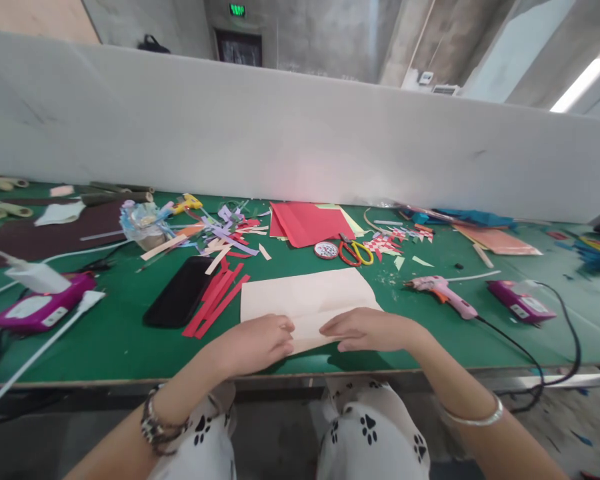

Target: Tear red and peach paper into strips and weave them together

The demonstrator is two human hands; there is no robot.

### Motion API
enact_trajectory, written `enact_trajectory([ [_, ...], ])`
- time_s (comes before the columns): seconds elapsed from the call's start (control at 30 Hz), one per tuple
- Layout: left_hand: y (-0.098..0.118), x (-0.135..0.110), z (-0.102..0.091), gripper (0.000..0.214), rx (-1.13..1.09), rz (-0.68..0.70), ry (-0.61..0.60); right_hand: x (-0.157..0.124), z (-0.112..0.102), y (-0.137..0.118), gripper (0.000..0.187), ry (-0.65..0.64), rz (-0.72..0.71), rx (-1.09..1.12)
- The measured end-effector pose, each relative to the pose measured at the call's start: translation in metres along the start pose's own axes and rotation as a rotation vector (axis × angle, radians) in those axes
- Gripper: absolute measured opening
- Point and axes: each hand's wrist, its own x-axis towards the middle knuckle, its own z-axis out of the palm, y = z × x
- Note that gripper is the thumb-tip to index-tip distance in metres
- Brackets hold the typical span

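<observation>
A pale cream sheet of paper [305,293] lies on the green table in front of me, with a crease or folded strip running across its nearer part. My left hand [260,343] is at the sheet's near left, its fingers bent and closed on the near edge. My right hand [370,328] grips the near right part, fingers over the paper and thumb at the edge. A gap of paper shows between the two hands. Left of the sheet lie red paper strips [217,300] and a black phone [180,293].
Behind the sheet are red paper [307,223], scissors [350,252] and a round pin box [326,250]. Cut scraps [225,233] lie at left. A pink glue gun [445,293] and purple power strip [520,301] are at right; another power strip [45,307] is at left.
</observation>
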Motion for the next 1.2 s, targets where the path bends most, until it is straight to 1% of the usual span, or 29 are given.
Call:
enact_trajectory([
  [0.1,-0.004,0.005,-0.003,0.030,0.003,-0.030,-0.011,-0.005,-0.010,0.007,0.032,-0.064,0.062,0.050],
  [0.17,-0.004,0.007,-0.001,0.033,0.068,-0.070,0.000,-0.007,-0.011,0.010,0.034,-0.045,0.093,0.003],
  [0.27,-0.005,0.011,0.007,0.038,0.202,-0.151,0.044,-0.005,-0.001,0.012,0.033,0.097,0.153,-0.210],
  [0.33,-0.007,0.014,0.014,0.036,0.275,-0.202,0.074,0.001,0.012,0.014,0.031,0.215,0.194,-0.364],
  [0.4,-0.011,0.017,0.020,0.033,0.326,-0.231,0.085,0.007,0.026,0.018,0.027,0.316,0.208,-0.468],
  [0.47,-0.015,0.020,0.023,0.031,0.343,-0.233,0.085,0.013,0.036,0.023,0.023,0.387,0.206,-0.522],
  [0.57,-0.020,0.022,0.027,0.029,0.337,-0.232,0.105,0.019,0.044,0.032,0.017,0.457,0.224,-0.531],
  [0.7,-0.021,0.023,0.030,0.026,0.379,-0.283,0.118,0.022,0.044,0.036,0.010,0.468,0.260,-0.538],
  [0.8,-0.020,0.024,0.031,0.024,0.367,-0.323,0.111,0.023,0.043,0.034,0.011,0.478,0.299,-0.573],
  [0.9,-0.018,0.024,0.030,0.022,0.341,-0.353,0.124,0.025,0.042,0.034,0.013,0.465,0.308,-0.571],
  [1.03,-0.017,0.025,0.028,0.021,0.333,-0.370,0.133,0.027,0.040,0.038,0.013,0.451,0.302,-0.543],
  [1.1,-0.016,0.026,0.027,0.020,0.368,-0.375,0.138,0.029,0.041,0.040,0.012,0.453,0.306,-0.547],
  [1.2,-0.011,0.028,0.032,0.017,0.460,-0.349,0.196,0.030,0.043,0.042,0.011,0.462,0.305,-0.581],
])
